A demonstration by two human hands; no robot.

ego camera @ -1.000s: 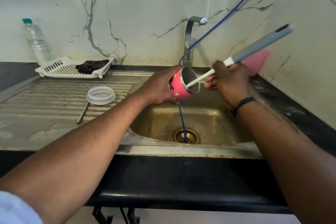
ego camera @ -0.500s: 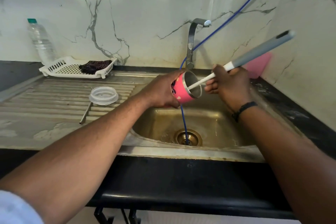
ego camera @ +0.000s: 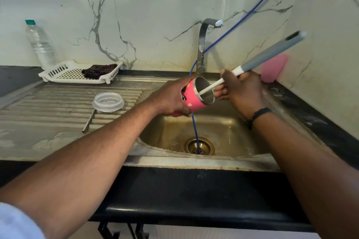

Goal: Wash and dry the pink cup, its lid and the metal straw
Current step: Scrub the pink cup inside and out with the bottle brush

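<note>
Over the sink basin, my left hand grips the pink cup, tilted on its side with its steel mouth facing right. My right hand holds a long bottle brush by its grey and white handle. The brush's white stem runs into the cup's mouth, and the brush head is hidden inside. The clear lid lies on the ribbed drainboard to the left. The metal straw lies beside it, partly under the lid's edge.
A steel tap stands behind the cup, and a blue hose runs from the wall down into the drain. A white tray holding a dark cloth and a plastic bottle sit at the back left. A pink object leans in the right corner.
The cup and both hands stay over the sink in about the same place. The brush handle has shifted slightly and now looks blurred with motion.
</note>
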